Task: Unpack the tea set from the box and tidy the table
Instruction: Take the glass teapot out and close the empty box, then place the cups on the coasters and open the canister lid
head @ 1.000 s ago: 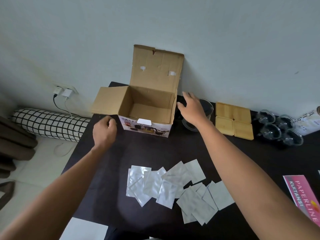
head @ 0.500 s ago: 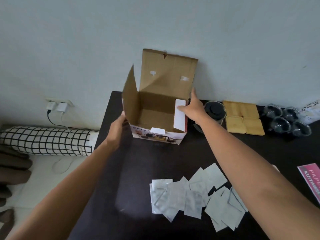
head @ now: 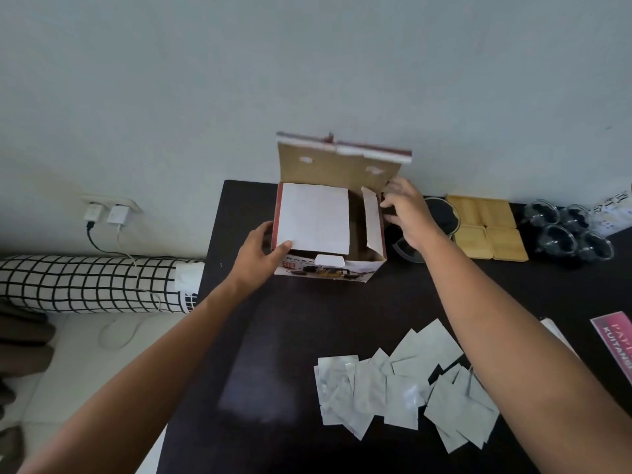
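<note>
The cardboard tea set box (head: 328,268) stands at the back of the dark table (head: 307,330), its rear lid upright against the wall. My left hand (head: 261,249) holds the left side flap, which lies folded flat over the opening, white side up. My right hand (head: 407,213) is at the box's right side, fingers spread beside the right flap, which stands nearly upright. The glass teapot (head: 441,213) sits just right of the box, partly hidden by my right hand. Bamboo coasters (head: 485,230) and several glass cups (head: 567,234) stand further right.
Several silver foil sachets (head: 403,388) lie scattered at the table's front right. A pink receipt book (head: 615,340) is at the right edge. Left of the table are a checked bolster (head: 92,285) and wall chargers (head: 106,213) with cables.
My left hand has folded the left flap down over the box opening. The right flap has risen more upright, with my right hand now behind it. The camera moved closer.
</note>
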